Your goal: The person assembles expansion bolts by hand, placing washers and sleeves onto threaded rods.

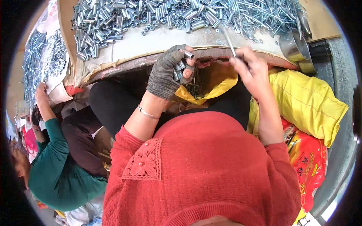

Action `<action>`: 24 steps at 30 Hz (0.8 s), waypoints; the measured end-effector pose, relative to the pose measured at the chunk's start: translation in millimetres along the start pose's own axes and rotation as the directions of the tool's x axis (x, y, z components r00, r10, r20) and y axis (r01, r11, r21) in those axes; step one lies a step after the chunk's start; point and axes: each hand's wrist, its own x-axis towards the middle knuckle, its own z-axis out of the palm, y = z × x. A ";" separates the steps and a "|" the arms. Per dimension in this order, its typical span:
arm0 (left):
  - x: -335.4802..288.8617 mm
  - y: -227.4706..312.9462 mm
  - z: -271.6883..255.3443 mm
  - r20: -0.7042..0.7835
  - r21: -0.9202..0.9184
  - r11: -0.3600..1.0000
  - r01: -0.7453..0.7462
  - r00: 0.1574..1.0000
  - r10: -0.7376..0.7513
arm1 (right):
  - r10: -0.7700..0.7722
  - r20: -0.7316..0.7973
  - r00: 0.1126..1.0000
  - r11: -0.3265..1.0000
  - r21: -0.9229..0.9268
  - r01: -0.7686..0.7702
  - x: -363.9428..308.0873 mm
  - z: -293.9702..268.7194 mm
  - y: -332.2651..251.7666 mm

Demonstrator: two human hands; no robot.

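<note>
My left hand (166, 71), in a grey fingerless glove, is closed around several short shiny metal sleeves (188, 55), held just past the table's near edge. One sleeve sticks out between thumb and fingers. To its right, my bare right hand (250, 71) pinches a thin metal rod (228, 42) that points up and away toward the table; whether it has a head cannot be made out. Beyond my left hand lies a heap of loose metal sleeves (158, 14). A pile of long thin bolts (264, 17) covers the far right of the table, with flat washers (219, 41) in front.
An open yellow bag (222, 88) hangs below the table edge between my knees. At right stand a metal cup (296, 45), a full yellow sack (307, 103) and a red printed bag (309, 162). On the left, a person in green (62, 177) reaches to another parts-covered table (56, 90).
</note>
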 end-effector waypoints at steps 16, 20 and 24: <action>-3.9 0.6 33.4 0.122 0.914 0.357 -0.193 0.970 0.212 | -0.272 0.182 0.945 0.939 0.264 0.219 -13.0 -35.8 -10.9; -2.0 1.3 32.2 0.309 0.943 0.041 -0.329 0.916 0.256 | -0.246 0.256 0.935 0.961 0.187 0.202 -14.6 -44.8 -16.9; -3.4 1.0 32.0 0.414 0.905 -0.205 -0.374 0.886 0.211 | -0.224 0.337 0.914 0.967 -0.040 0.252 -14.1 -40.2 -13.4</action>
